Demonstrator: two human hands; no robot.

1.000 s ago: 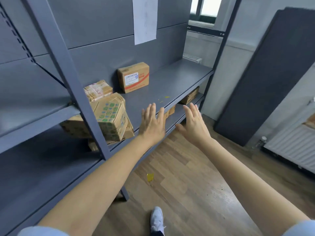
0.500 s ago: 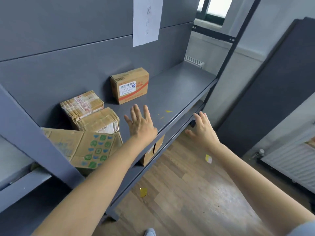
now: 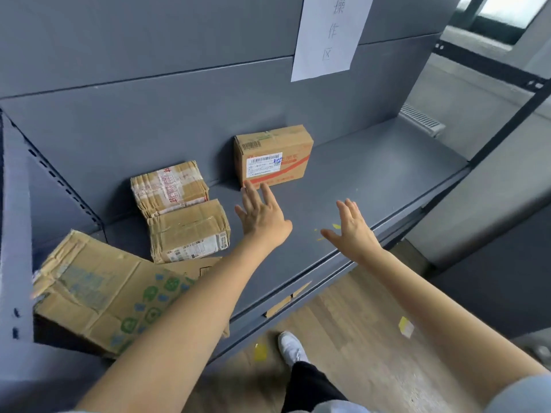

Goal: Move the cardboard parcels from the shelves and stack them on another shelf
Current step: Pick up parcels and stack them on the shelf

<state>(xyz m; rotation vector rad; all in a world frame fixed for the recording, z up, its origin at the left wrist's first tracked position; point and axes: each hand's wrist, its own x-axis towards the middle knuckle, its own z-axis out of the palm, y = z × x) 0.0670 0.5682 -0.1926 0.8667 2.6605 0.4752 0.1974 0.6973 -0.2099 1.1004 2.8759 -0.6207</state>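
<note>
Now | both hands reaching, fingers spread, holding nothing | left hand (image 3: 262,217) just short of labelled parcel (image 3: 273,156), upright at far back of shelf (image 3: 372,186) | right hand (image 3: 353,231) nearer, right | best: clasp both side faces, lift level.

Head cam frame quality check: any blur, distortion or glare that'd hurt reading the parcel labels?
Head view: wide-angle bending curves the shelf edges and upright; corners are soft, so the green-printed box is blurred. The labelled parcel at centre is sharper, its barcode visible but the text too small to read. Soft, even light, no glare; the window top right is blown out. Left hand and right hand are slightly smeared.
</note>
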